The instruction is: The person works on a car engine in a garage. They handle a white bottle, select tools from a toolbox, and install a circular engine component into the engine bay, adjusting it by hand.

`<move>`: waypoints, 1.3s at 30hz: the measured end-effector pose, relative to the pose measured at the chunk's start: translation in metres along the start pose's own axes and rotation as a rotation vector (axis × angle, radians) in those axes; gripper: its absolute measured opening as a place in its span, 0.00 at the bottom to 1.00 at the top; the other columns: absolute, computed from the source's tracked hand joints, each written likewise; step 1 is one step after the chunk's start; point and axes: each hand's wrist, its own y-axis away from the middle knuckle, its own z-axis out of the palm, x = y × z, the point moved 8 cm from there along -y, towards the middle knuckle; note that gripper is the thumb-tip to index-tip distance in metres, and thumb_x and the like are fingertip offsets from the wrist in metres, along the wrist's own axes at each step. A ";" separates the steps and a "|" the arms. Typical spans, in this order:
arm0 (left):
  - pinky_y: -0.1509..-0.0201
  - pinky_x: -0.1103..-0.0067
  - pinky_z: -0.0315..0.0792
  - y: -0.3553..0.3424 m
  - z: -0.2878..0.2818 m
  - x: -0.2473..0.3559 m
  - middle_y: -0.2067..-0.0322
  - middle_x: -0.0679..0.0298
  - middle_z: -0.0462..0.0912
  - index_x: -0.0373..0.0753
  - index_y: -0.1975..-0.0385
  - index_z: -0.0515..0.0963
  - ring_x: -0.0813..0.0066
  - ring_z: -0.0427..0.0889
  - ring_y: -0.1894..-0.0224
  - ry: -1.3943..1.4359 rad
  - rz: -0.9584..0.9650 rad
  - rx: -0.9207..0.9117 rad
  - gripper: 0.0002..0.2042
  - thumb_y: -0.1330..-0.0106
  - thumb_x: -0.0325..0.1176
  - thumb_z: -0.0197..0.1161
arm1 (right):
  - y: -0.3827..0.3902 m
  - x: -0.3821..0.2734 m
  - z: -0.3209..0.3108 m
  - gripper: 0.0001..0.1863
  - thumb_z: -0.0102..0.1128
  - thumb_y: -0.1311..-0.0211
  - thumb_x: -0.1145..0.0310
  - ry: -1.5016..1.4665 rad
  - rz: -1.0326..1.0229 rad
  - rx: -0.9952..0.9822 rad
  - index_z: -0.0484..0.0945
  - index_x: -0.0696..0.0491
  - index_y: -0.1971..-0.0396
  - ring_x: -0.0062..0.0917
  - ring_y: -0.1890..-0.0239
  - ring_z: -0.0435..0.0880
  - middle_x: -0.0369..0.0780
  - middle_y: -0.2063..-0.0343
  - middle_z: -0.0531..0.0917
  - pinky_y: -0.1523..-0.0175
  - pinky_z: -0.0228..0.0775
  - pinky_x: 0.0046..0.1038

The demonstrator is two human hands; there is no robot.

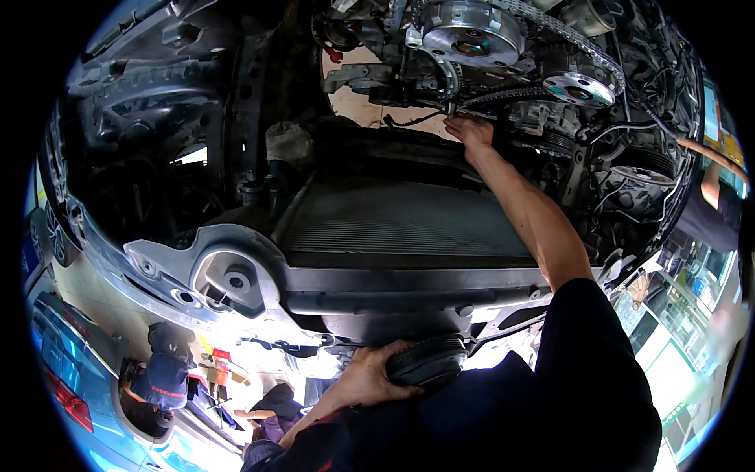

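Observation:
A black ribbed pulley [429, 362] is gripped in my left hand [373, 376], low in front of the car's front crossmember, with fingers and thumb around its edge. My right arm reaches over the radiator [393, 220] into the engine bay. There my right hand [473, 132] has its fingers stretched out, their tips at the lower end of the engine beside a small metal part. Above that hand runs the timing chain [550, 25], passing a large round metal sprocket [472, 35] and a second sprocket [580, 89]. What lies under my right fingertips is hidden.
The metal crossmember [409, 285] stretches between me and the engine. Right of my arm are a belt pulley [645, 167], hoses and wires. A blue car [86, 393] and a person in a dark cap [161, 381] are at the lower left; another person's arm [712, 185] shows at the right.

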 end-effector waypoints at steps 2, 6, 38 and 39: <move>0.39 0.63 0.72 -0.001 -0.004 0.009 0.54 0.53 0.83 0.46 0.41 0.72 0.51 0.81 0.48 0.013 -0.012 -0.025 0.36 0.54 0.47 0.77 | 0.000 0.001 0.002 0.13 0.61 0.41 0.80 0.021 -0.002 -0.042 0.76 0.68 0.56 0.36 0.56 0.86 0.49 0.60 0.83 0.48 0.82 0.33; 0.40 0.63 0.73 0.000 -0.005 0.015 0.55 0.53 0.84 0.45 0.42 0.72 0.53 0.82 0.49 0.022 0.024 0.002 0.36 0.53 0.46 0.77 | 0.003 -0.002 0.007 0.14 0.64 0.40 0.77 0.042 -0.018 -0.058 0.78 0.68 0.56 0.34 0.55 0.85 0.48 0.58 0.83 0.47 0.81 0.32; 0.43 0.68 0.76 0.000 -0.010 0.020 0.59 0.53 0.85 0.41 0.46 0.76 0.57 0.85 0.54 0.023 0.016 0.069 0.34 0.59 0.39 0.80 | -0.003 0.020 0.004 0.19 0.55 0.33 0.67 0.028 0.180 -0.087 0.72 0.63 0.47 0.38 0.46 0.81 0.49 0.49 0.80 0.43 0.77 0.36; 0.43 0.68 0.76 0.001 -0.010 0.019 0.59 0.53 0.85 0.41 0.46 0.76 0.57 0.85 0.54 0.018 0.014 0.076 0.34 0.59 0.38 0.80 | 0.003 0.019 0.008 0.19 0.54 0.32 0.66 0.064 0.206 -0.090 0.73 0.63 0.47 0.39 0.46 0.81 0.50 0.48 0.79 0.43 0.77 0.37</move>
